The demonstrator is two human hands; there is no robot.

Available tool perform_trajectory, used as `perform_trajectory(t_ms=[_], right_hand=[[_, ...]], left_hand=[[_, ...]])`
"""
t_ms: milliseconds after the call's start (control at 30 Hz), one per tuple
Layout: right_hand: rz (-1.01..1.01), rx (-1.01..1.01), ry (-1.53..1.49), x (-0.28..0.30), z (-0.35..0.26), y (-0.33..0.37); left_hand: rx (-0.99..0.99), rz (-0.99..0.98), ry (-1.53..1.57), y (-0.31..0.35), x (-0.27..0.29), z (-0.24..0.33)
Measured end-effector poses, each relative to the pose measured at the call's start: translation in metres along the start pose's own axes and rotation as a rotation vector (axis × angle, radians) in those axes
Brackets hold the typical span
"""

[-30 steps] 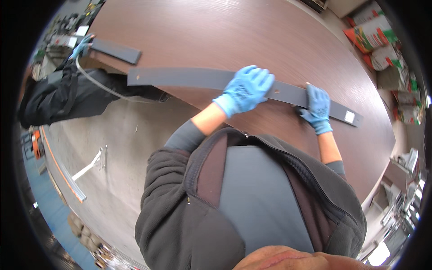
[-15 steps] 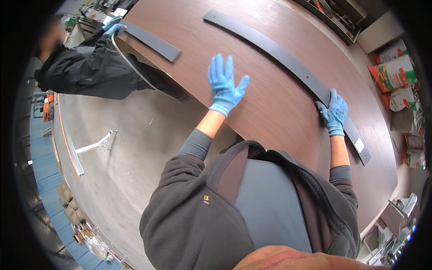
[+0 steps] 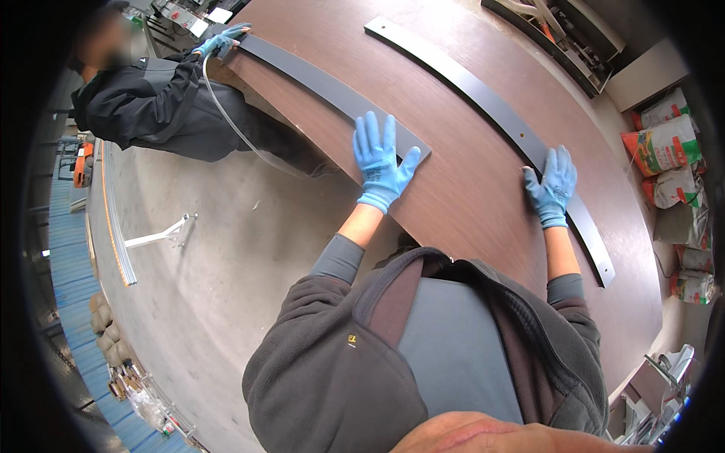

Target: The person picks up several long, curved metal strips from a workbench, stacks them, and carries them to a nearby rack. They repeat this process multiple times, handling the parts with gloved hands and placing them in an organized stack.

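My left hand [image 3: 380,170], in a blue work glove, has its fingers spread at the near end of a long, curved dark grey strip [image 3: 302,75]. Nothing is gripped in it. A second curved grey strip [image 3: 468,87], with small holes along it, lies further right on the brown wood-grain tabletop [image 3: 468,204]. My right hand [image 3: 553,185], gloved alike, rests on this strip with fingers stretched along it and the thumb apart at its left side. Whatever contact lies under the palm is hidden.
At the far left a co-worker in dark clothes [image 3: 158,106] has a gloved hand [image 3: 223,39] at the left strip's far end; a pale hose [image 3: 226,121] hangs there. Filled bags [image 3: 664,151] are stacked right of the table. A white metal stand [image 3: 170,232] is on the floor.
The left strip has slid toward me, and its near end now reaches my left hand. The white label on the right strip's near end no longer shows. My right hand's fingers have straightened.
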State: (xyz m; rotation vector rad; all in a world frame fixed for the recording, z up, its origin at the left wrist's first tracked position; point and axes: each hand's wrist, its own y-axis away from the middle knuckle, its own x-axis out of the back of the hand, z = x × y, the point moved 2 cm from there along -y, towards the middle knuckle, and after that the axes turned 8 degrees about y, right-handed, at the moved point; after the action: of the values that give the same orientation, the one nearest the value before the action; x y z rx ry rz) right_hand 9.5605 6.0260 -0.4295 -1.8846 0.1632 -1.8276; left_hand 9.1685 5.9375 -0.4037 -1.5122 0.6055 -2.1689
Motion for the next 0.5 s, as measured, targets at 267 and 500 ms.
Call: perform_trajectory(t_ms=[267,500], right_hand=[[-0.142,0.346,-0.426,0.041,-0.183,-0.014],[-0.064,0.296,-0.385,0.042,-0.213,0.01]], left_hand=[[0.024,-0.188,0.081,0.014,-0.002,0.008],[-0.119,-0.241,0.351,0.045,0.016,0.036]])
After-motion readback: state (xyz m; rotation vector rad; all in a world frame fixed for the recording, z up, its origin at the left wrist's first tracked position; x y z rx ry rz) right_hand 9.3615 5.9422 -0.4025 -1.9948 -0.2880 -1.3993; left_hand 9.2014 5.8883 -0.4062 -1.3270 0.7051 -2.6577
